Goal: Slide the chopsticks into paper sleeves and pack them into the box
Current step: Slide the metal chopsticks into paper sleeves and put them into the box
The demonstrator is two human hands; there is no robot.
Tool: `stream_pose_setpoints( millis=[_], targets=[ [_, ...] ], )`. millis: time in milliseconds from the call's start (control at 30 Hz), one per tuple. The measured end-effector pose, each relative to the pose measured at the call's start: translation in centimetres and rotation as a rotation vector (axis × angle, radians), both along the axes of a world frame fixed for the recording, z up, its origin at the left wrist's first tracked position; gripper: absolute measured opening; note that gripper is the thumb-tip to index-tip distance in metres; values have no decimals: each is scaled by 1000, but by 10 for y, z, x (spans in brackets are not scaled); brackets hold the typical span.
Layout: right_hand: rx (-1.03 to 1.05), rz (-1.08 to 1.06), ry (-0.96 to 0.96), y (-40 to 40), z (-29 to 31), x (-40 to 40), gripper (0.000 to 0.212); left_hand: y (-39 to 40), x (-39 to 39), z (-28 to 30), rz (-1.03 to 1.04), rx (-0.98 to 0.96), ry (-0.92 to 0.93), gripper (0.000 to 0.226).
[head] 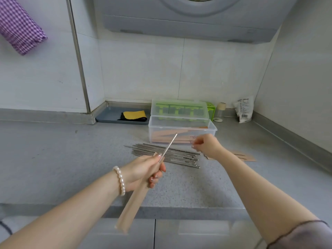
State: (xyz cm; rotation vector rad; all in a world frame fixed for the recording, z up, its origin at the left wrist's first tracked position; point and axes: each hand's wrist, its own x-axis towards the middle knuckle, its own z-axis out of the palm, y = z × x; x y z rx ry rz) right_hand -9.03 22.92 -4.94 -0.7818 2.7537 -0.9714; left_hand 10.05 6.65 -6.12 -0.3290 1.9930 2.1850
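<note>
A: What is the biggest thing here?

B: A grey speckled stone-like countertop [62,159], with pale wall tiles behind it and a grey range hood [188,20] overhead. A purple checked cloth [18,26] hangs at the far left.

A: And the box?

B: A clear plastic box [181,132], rectangular, sits in the far middle with its lid [179,108] tipped up behind it. Tan sleeved pairs lie slanted inside. Just left of it is a shallow grey tray [107,115] with a yellow and black cloth [133,116].

A: Where are the chopsticks?

B: A loose pile of thin steel chopsticks [172,155] lies flat on the counter just in front of the box, between the two hands. A few flat tan paper sleeves [246,157] lie to the right, partly behind the right forearm.

A: The hands?

B: The left hand [143,169], with a pearl bracelet [120,180] on its wrist, grips a long tan paper sleeve [131,205] that slants down toward the near edge; a metal chopstick [169,145] sticks out of its top toward the box. The right hand [206,144] hovers near the box front, its fingers curled; it is blurred, and I cannot tell whether it pinches anything.

A: Smaller things?

B: A white printed packet [244,108] and a small jar [221,109] at the far right.
</note>
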Motion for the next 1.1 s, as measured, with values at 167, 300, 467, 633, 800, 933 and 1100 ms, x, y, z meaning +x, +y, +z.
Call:
stream_pose_setpoints(
  millis=[167,300,467,633,800,933,1100],
  targets=[
    [126,-15,91,-7,-30,-11,10,-6,0,-2,54,64,0,40],
    [186,-17,113,-12,-33,-15,11,-8,0,-3,88,79,4,39],
    [256,24,132,-12,-30,-18,15,-11,1,-2,81,90,-5,38],
    [234,38,182,-8,-34,-16,12,-10,0,-4,56,91,-10,38],
    [-170,-25,54,8,-8,-15,9,-9,3,-2,32,98,-27,38],
    [-983,-69,-303,38,39,-12,12,-9,3,-1,-4,128,-29,43],
    [-1321,34,-412,61,79,-6,25,-1,4,3,-108,167,-59,67]
  ],
)
